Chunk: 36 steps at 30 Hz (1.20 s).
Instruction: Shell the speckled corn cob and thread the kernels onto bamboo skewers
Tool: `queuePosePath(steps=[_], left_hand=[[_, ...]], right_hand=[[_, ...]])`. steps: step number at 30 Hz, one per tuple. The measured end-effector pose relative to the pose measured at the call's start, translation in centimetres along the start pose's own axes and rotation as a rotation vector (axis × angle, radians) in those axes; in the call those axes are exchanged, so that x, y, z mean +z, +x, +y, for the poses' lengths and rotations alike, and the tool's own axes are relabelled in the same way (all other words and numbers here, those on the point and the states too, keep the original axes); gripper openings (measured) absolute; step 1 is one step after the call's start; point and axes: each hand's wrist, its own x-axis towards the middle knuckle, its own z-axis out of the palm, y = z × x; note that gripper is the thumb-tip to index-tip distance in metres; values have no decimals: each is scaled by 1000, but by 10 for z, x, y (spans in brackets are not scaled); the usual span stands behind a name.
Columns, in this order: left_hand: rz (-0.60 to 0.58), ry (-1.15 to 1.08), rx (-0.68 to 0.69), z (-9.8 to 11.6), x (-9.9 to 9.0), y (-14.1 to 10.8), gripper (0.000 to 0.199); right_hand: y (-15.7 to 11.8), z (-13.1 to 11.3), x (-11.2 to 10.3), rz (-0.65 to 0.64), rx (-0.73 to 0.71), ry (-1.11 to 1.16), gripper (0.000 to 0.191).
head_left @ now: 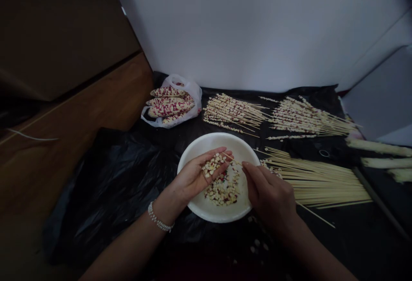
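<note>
My left hand (pixel 196 173) is palm up and cupped over the bowl, holding a small heap of loose corn kernels (pixel 210 167). A thin wooden skewer (pixel 232 159) is pinched in my right hand (pixel 272 191), its tip at the fingers of my left hand. The skewer's other end comes out behind the right hand, toward the lower right. Below both hands stands a white bowl (pixel 212 216). More pale and dark red kernels (pixel 222 195) lie in it, partly hidden by my left hand.
A plastic bag (pixel 196 101) of speckled corn cobs (pixel 170 108) lies at the back. Right of it are two piles of kernel-threaded skewers (pixel 233 111). Bare skewers (pixel 328 182) fan out at the right, near stripped cobs (pixel 383 147). Black plastic sheeting (pixel 128 178) covers the surface before a pale wall.
</note>
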Motion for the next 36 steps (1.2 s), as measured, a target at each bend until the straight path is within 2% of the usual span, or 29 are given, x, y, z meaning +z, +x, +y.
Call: queuePosePath(steps=[11,19,24,36], left_hand=[[-21,89,102,-6,-4,-1,20],[112,101,118,-7,-6,-1,24],[108,101,127,-7,-1,-2,22],[149,85,138,-8,-1,-1,16]], right_hand=[[0,0,1,-2,-16,11,25],[-2,-1,2,2,-43,13,28],[-2,-2,2,-23,-46,11,32],[-1,-1,2,-17,-50,-45,28]])
